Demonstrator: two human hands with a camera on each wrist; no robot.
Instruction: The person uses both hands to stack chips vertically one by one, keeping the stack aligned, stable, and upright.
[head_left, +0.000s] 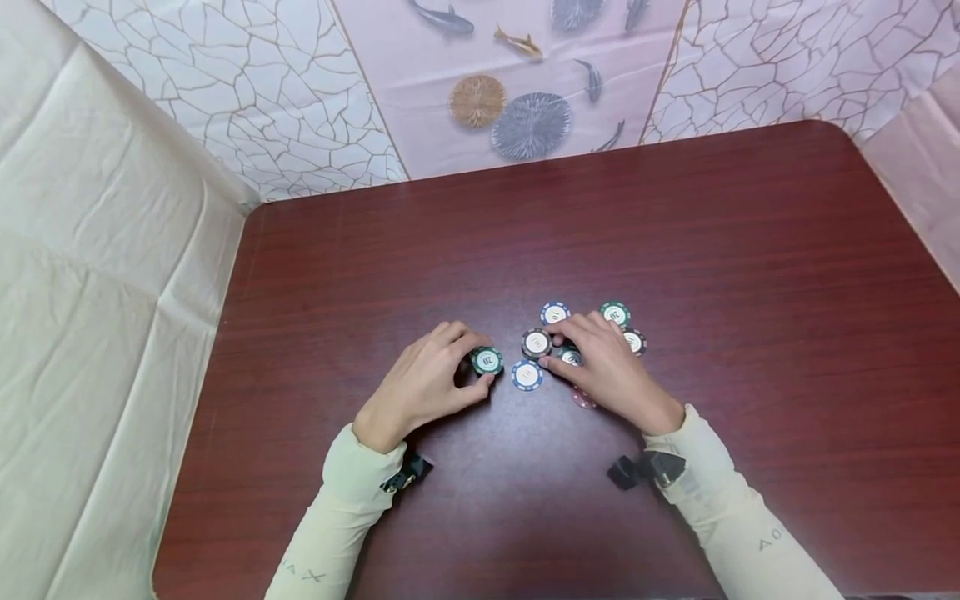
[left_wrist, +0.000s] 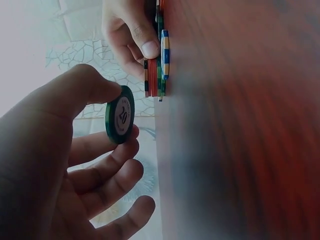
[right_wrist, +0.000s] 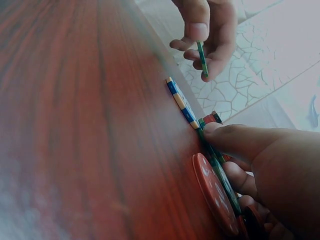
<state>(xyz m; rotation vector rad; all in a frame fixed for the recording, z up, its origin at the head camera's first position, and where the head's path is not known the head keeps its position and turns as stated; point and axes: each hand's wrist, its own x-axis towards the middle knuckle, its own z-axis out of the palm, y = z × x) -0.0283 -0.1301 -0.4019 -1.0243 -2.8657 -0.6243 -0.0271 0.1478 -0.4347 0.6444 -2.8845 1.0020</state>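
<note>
My left hand [head_left: 423,379] pinches a green poker chip [head_left: 487,361] marked 20 between thumb and finger. In the left wrist view this green chip [left_wrist: 121,115] is tilted on edge and held clear of the table. My right hand [head_left: 611,367] grips a short stack of chips [head_left: 537,343] with a black one on top; red and green edges show below it in the left wrist view. A blue chip [head_left: 527,376] lies just in front of the stack. Under the right palm sit a green chip [head_left: 570,356] and a red chip [head_left: 583,398], both partly hidden.
Behind the right hand lie another blue chip [head_left: 555,313], a green chip [head_left: 615,314] and a black chip [head_left: 635,342]. The dark red wooden table [head_left: 390,250] extends around them. Patterned cloth [head_left: 285,92] hangs along its back edge, and pale cloth [head_left: 97,292] along the left.
</note>
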